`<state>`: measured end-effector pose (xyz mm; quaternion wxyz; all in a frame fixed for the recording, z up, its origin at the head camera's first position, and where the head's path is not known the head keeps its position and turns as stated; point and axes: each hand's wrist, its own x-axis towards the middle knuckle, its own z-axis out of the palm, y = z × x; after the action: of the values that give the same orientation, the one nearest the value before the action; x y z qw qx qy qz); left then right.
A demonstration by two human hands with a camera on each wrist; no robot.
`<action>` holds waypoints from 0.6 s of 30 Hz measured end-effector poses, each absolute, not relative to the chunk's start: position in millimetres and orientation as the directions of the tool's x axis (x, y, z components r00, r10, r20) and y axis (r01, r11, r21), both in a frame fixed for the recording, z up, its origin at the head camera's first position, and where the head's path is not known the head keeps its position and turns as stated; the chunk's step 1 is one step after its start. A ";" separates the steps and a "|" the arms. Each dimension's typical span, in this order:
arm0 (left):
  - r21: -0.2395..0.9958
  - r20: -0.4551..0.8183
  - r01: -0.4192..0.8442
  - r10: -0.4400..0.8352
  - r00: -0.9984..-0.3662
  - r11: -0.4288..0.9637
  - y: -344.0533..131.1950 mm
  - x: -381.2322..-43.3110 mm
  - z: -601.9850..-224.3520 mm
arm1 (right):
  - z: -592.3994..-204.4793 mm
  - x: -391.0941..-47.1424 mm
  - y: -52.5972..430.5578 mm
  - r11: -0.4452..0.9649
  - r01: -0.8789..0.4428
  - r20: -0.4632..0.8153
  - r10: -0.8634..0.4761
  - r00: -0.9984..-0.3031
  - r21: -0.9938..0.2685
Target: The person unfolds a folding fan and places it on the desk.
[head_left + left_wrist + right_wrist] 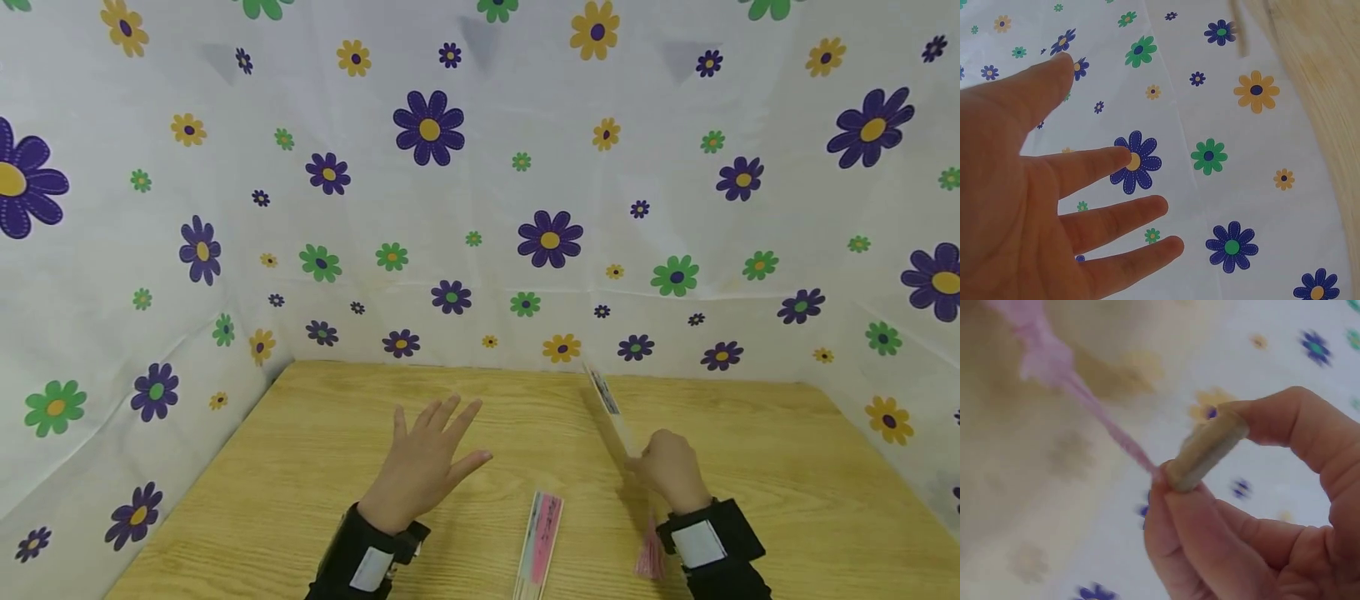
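My right hand (670,468) grips the handle end of a folded fan (609,404), which points up and away over the table. In the right wrist view, its pale handle end (1207,450) is pinched between thumb and fingers, and a pink cord (1107,425) runs off it. A pink tassel (651,552) hangs below that hand. My left hand (420,471) is held above the table, fingers straight and spread, touching nothing. Between the hands lies a second folded fan (542,537), with pink and grey paper; its near end is cut off by the frame's edge.
A wood-grain table (300,467) spreads beneath both hands. White cloth (480,192) printed with purple, green and yellow flowers hangs behind it and along both sides. Black bands (712,533) are worn on both wrists.
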<state>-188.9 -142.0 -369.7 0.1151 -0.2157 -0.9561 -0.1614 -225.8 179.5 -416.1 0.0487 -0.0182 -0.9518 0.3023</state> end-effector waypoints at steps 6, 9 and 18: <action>0.301 0.275 0.478 0.405 -0.872 0.825 -134.8 -189.0 -373.0 | -376.2 -210.8 184.6 0.772 -0.019 0.094 0.053 -0.994 -0.636; 0.371 0.300 0.503 0.412 -0.860 0.781 -126.3 -189.7 -377.2 | -363.9 -202.2 179.5 0.781 -0.025 0.105 0.052 -0.993 -0.624; 0.887 0.218 0.345 0.381 -0.899 0.308 -70.5 -198.2 -383.0 | -346.9 -165.7 137.9 0.806 -0.113 0.195 0.003 -0.981 -0.581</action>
<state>-198.2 -70.5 -383.0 -0.0164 -0.2247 -0.8085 -0.5437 -165.7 137.9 -346.9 0.0935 0.0291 -0.9456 0.3103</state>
